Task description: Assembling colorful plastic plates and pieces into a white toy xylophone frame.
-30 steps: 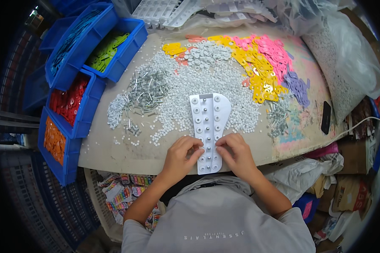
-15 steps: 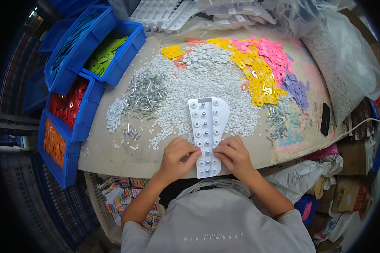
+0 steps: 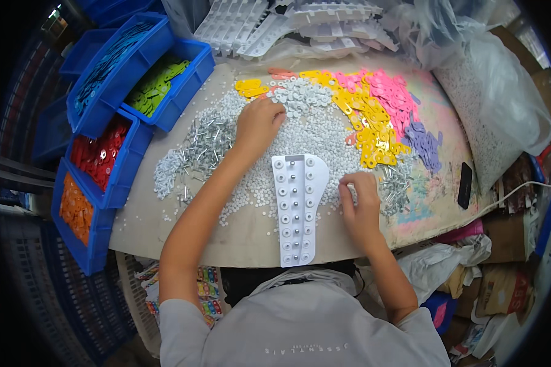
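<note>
The white plastic tray (image 3: 292, 211), straight on one side and bulging at its upper right, lies on the table before me. Small white rings sit along both sides of it, and silver metal pins stand in its middle channel. My left hand (image 3: 257, 125) is at the near edge of a heap of white flat pieces (image 3: 303, 95), fingers curled and their tips partly hidden. To the right of the tray, my right hand (image 3: 362, 202) hovers at the edge of the small white rings (image 3: 312, 134), its fingers bent together. What either hand holds, if anything, cannot be made out.
Silver pins (image 3: 211, 134) lie at left, more pins (image 3: 398, 183) at right. Yellow pieces (image 3: 373, 131), pink pieces (image 3: 389, 98) and purple pieces (image 3: 423, 145) spread far right. Blue bins (image 3: 142, 144) line the left edge. A black phone-like object (image 3: 465, 185) and filled plastic bag (image 3: 487, 104) are at right.
Both hands have left the tray. The left reached far forward to the white flat pieces; the right moved right and forward to the ring pile. The tray appears slightly nearer me.
</note>
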Demonstrator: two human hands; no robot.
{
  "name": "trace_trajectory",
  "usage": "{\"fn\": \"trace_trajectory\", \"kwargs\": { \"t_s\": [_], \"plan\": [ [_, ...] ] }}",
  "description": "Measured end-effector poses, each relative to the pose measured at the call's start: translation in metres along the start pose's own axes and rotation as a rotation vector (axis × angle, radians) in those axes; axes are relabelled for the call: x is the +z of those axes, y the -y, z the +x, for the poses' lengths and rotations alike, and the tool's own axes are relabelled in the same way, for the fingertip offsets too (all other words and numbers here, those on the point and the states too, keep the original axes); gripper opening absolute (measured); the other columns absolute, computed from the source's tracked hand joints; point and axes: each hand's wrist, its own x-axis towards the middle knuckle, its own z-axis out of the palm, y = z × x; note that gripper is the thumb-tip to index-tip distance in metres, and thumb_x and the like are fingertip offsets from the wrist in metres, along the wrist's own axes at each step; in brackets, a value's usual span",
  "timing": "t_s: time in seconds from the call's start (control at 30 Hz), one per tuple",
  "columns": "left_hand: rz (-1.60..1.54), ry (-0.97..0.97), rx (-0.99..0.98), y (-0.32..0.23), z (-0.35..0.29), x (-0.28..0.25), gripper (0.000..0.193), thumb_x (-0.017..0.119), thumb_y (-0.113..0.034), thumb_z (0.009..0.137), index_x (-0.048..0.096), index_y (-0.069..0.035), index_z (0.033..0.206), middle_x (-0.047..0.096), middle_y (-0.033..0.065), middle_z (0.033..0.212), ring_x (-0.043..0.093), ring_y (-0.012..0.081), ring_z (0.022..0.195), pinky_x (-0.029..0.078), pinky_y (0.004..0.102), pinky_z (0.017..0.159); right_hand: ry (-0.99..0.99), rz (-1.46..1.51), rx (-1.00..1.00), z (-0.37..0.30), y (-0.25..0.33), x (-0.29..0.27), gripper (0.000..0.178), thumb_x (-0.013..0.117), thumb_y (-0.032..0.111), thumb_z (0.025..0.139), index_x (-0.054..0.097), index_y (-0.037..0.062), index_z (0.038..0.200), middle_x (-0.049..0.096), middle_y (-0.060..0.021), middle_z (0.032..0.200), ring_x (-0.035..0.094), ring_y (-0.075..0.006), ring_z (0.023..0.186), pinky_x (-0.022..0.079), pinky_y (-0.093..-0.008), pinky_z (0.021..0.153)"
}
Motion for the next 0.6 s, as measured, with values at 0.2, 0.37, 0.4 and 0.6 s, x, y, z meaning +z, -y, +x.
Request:
{"fn": "trace_trajectory", "kwargs": {
  "t_s": [0.2,0.37,0.4,0.6],
  "plan": [
    [0.071,0.012,0.071,0.006,0.008,0.018,0.008,0.075,-0.012,0.077,0.071,-0.008,0.083,0.065,0.0078,0.085,0.062,0.0284,0.092,0.047,0.0434,0.083,0.092,-0.136,-0.035,0.055,-0.024,0.013,0.009,0.067,0.005,0.088,0.064,0.0024,0.096,0.063,-0.0139,0.093,0.058,-0.0342,0.092,0.045,-0.0433,0.084],
    [0.022,0.0,-0.057,-0.016,-0.005,-0.008,0.012,0.076,-0.011,0.081,0.068,-0.005,0.089,0.065,0.0084,0.085,0.063,0.028,0.087,0.049,0.0405,0.08,0.071,-0.101,-0.064,0.11,-0.037,0.06,0.008,0.067,0.011,0.089,0.068,0.004,0.095,0.066,-0.013,0.09,0.059,-0.0331,0.092,0.046,-0.0442,0.085],
    [0.023,0.003,-0.054,-0.022,-0.012,-0.016,0.012,0.076,-0.011,0.081,0.068,-0.005,0.089,0.065,0.0084,0.085,0.063,0.028,0.087,0.049,0.0405,0.08,0.058,-0.127,-0.098,0.119,-0.043,0.072,0.009,0.068,0.012,0.089,0.07,0.0045,0.093,0.067,-0.0128,0.088,0.06,-0.0329,0.091,0.047,-0.0447,0.084],
    [-0.292,0.0,-0.198,-0.072,-0.086,-0.074,0.007,0.071,-0.006,0.088,0.07,-0.004,0.094,0.069,0.0101,0.086,0.064,0.0284,0.083,0.049,0.0394,0.077,0.138,-0.247,-0.112,0.142,-0.06,0.103,0.008,0.071,0.013,0.086,0.072,0.006,0.088,0.069,-0.0134,0.086,0.063,-0.0333,0.087,0.05,-0.0453,0.081]
  ]
}}
